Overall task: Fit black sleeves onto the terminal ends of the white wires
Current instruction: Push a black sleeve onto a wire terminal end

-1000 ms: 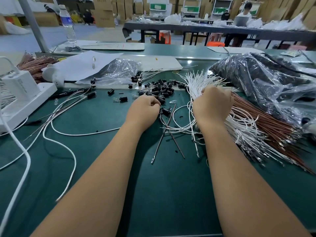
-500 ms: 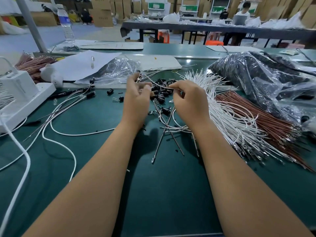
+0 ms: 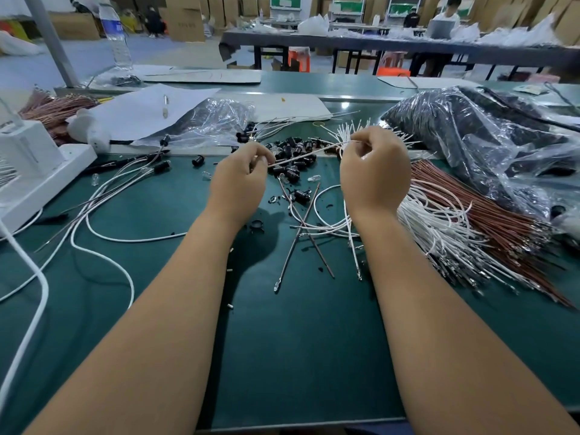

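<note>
On the tabletop [image 3: 282, 356], finished wires [image 3: 103, 196] trail at far left. The left hand [image 3: 238, 180] is clenched in a pinch on 1 end of a white wire [image 3: 301, 156]; whether a sleeve sits in that grip cannot be told. Loose black sleeves [image 3: 292, 152] lie just beyond, between both hands. The right hand [image 3: 373, 174] pinches the same wire's other stretch, near the white bundle [image 3: 439, 227]. To do this well, keep the span taut and the terminal straight, and push the sleeve squarely along the wire's line.
</note>
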